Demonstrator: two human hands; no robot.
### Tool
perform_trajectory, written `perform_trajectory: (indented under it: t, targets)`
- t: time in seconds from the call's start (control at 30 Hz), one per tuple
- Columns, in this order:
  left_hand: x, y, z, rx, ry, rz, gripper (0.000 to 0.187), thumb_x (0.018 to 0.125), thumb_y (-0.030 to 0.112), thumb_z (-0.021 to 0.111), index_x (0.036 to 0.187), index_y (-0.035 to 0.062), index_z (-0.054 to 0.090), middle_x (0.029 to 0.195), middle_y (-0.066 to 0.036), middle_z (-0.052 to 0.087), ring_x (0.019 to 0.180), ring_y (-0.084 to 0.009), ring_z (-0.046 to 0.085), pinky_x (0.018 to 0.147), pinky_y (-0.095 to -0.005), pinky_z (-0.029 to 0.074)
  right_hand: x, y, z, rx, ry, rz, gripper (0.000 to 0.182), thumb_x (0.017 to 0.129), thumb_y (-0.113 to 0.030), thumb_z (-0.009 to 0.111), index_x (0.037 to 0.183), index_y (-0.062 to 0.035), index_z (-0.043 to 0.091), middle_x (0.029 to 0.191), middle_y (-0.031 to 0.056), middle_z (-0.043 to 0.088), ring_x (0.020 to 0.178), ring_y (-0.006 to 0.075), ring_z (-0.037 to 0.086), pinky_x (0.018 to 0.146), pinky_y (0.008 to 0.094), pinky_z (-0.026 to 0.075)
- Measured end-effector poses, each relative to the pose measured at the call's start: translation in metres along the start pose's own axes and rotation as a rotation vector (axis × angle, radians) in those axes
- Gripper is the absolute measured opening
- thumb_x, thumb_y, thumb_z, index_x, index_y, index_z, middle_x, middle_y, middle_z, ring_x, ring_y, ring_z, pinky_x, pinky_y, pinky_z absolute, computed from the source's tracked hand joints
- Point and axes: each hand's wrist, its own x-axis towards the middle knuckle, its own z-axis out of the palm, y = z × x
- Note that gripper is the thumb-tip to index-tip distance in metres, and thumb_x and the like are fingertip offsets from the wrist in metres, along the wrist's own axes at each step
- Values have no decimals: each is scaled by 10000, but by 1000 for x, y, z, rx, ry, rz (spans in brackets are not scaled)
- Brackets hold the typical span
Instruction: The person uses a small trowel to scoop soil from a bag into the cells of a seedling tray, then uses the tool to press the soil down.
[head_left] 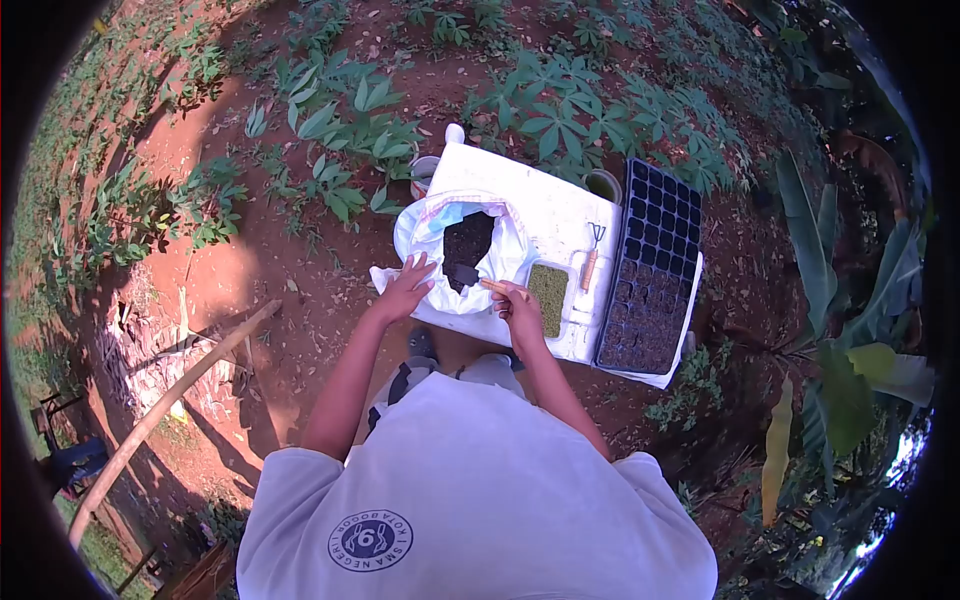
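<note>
White plastic bag (512, 245) under our spread left hand (404, 292), our right hand (520, 312) grips a trowel (461, 274) at the bag's mouth, apparently scooping soil (468, 240); next calls for level lifting.

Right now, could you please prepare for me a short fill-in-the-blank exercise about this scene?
The left hand touches the edge of the white plastic ____.
The right hand holds the trowel by its ____.
For the person, the black cell tray lies to the ____ of the hand fork.
Its nearer cells are filled with dark ____.

Missing words: bag; handle; right; soil.
</note>
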Motion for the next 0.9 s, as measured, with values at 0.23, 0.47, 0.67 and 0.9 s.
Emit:
perform_trajectory:
  t: [0.23,0.47,0.67,0.9]
  targets:
    - [5,7,-24,-6,-59,-29,534,984,388,450,1462,167,355,1576,-70,176,1465,-251,76,1155,-511,84,17,-9,17,-95,3,-24,257,967,-207,494,1112,-33,616,837,31,654,666,70,552,611,218,429]
    - [-9,5,-26,-94,39,20,511,970,323,509,1407,72,428,1506,-164,324,1415,-291,267,1146,-361,233,13,-9,-1,12,48,-44,267,957,-213,490,1103,-17,598,818,33,642,672,86,545,620,227,420]
    - [-16,21,-34,42,-3,11,546,959,342,524,1416,65,409,1505,-179,320,1413,-301,269,1144,-368,233,6,-11,-4,194,-8,-18,281,965,-220,457,1120,-16,573,811,36,623,691,92,539,629,235,422]
    - [-16,36,-37,132,-9,15,571,942,345,548,1419,66,405,1493,-180,340,1413,-331,260,1147,-395,225,-3,-26,-12,353,17,16,274,955,-223,478,1101,-17,584,826,57,633,693,113,541,629,251,421]
